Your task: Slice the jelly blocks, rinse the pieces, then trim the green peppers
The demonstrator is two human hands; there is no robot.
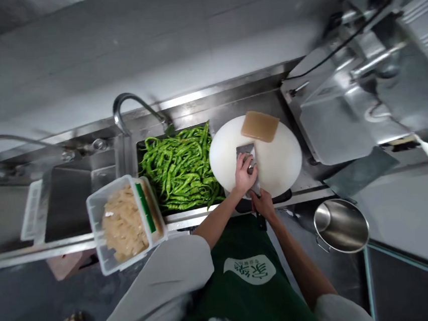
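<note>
A round white cutting board (278, 162) lies over the sink edge. My right hand (263, 204) is closed round the dark handle of a cleaver (246, 153) whose blade lies on the board. My left hand (244, 172) rests on top of the blade, fingers curled over it. What is under the blade is hidden. A tan, flat rectangular block (259, 126) sits at the far edge of the board, apart from both hands.
A sink basin full of long green peppers (179, 169) lies left of the board. A clear plastic tub (125, 222) of pale strips stands on the sink rim. A steel pot (341, 225) is at lower right, a metal machine (362, 95) at right.
</note>
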